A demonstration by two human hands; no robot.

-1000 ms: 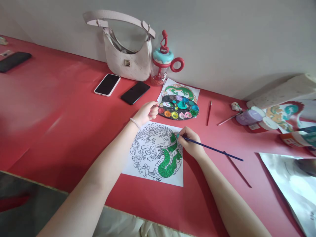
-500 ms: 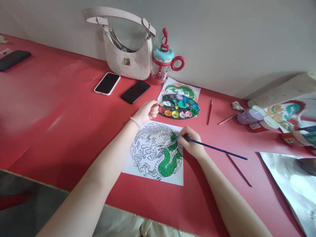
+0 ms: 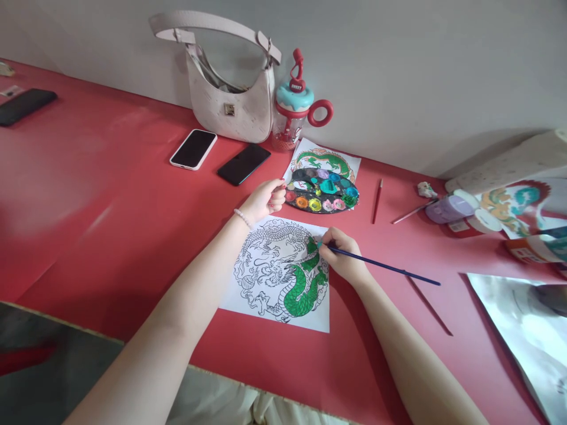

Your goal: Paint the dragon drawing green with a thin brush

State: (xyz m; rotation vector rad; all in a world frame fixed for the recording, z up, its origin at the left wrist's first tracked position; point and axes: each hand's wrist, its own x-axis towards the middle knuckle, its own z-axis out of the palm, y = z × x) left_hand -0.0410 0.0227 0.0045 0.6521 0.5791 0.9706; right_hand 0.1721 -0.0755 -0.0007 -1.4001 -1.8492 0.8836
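Note:
A white sheet with a dragon outline (image 3: 274, 274), partly painted green, lies on the red table (image 3: 110, 224). My right hand (image 3: 343, 255) pinches a thin blue paintbrush (image 3: 385, 268), its tip touching the dragon's green upper right part. My left hand (image 3: 264, 200) rests in a loose fist on the table at the sheet's top edge, beside a dark oval paint palette (image 3: 321, 192) with several colour wells. I cannot see anything in the left fist.
A pale handbag (image 3: 234, 100) and a teal-lidded cup with red handle (image 3: 295, 112) stand at the wall. Two phones (image 3: 194, 149) (image 3: 243, 164) lie near them. Spare brushes (image 3: 377, 200), paint jars (image 3: 447, 209) and other paintings (image 3: 522, 203) lie to the right.
The brush handle has swung very slightly while its tip stays on the same green spot. My left hand has not moved.

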